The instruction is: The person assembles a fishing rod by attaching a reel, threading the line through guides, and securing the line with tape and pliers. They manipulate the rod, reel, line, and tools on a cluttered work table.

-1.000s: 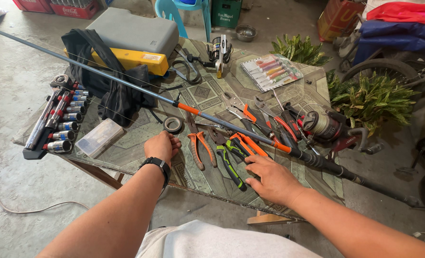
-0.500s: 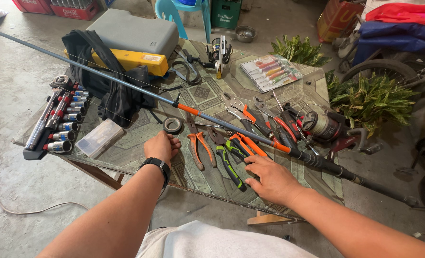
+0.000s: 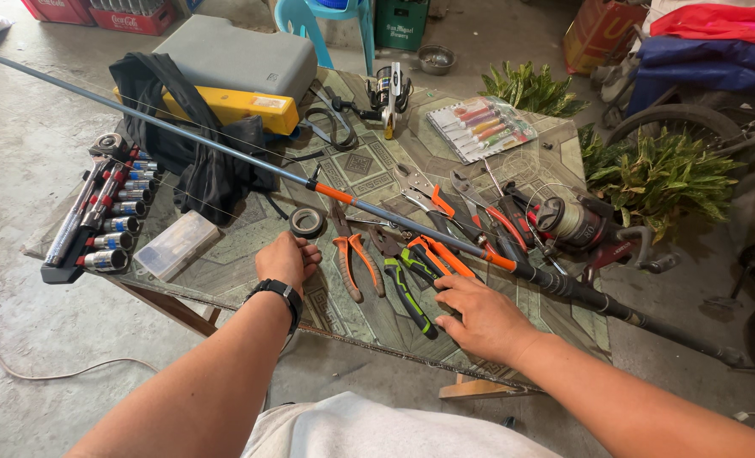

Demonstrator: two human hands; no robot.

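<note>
— Where were the hands?

— The left hand (image 3: 286, 259) lay loosely curled on the patterned glass tabletop (image 3: 225, 271), gripping nothing, just below a small roll of black tape (image 3: 308, 222). The right hand (image 3: 479, 315) rested flat with fingers spread, empty, its fingertips touching the black-and-green-handled pliers (image 3: 410, 288).

— And around them?

— Orange-handled pliers (image 3: 354, 254) lay between the hands; a long grey-blue fishing rod with orange bands (image 3: 327, 192) crossed the tabletop diagonally, its black spinning reel (image 3: 574, 224) right of the hands. Farther left sat a rack of chrome sockets (image 3: 106, 222) and a clear plastic box (image 3: 177, 244).

— How far along?

— I'd judge early — tools laid out, none picked up, rod untouched.
</note>
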